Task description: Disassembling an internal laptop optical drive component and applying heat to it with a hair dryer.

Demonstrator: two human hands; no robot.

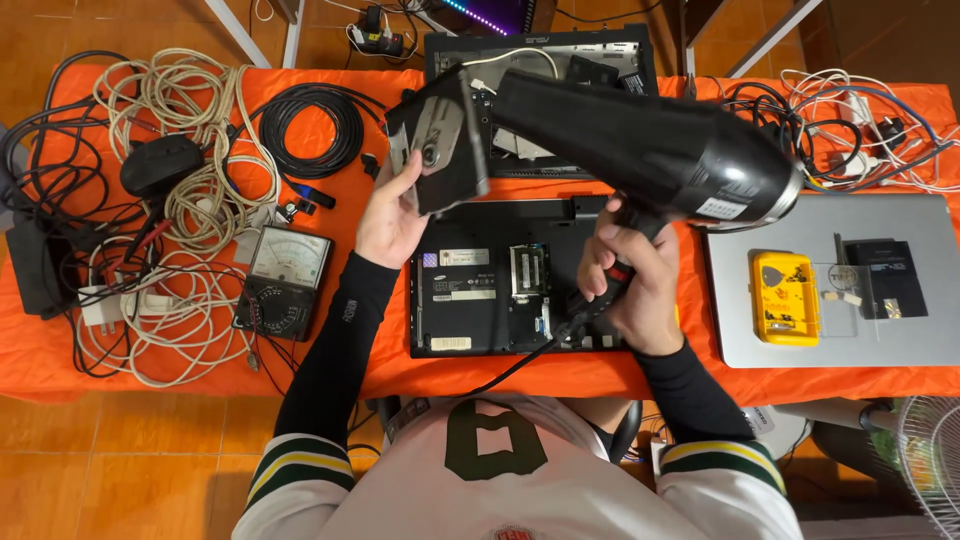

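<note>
While your left hand (392,215) grips the optical drive (440,140) above the opened laptop (500,290) and your right hand (630,280) clamps the hair dryer (650,150), keep its nozzle close and the drive steady.

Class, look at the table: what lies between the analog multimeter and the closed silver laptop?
In the head view, an opened black laptop lies between the multimeter and the silver laptop.

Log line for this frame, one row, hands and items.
left hand: holds black drive, tilted | right hand: grips hair dryer, nozzle at drive | below: opened laptop on orange table
</note>
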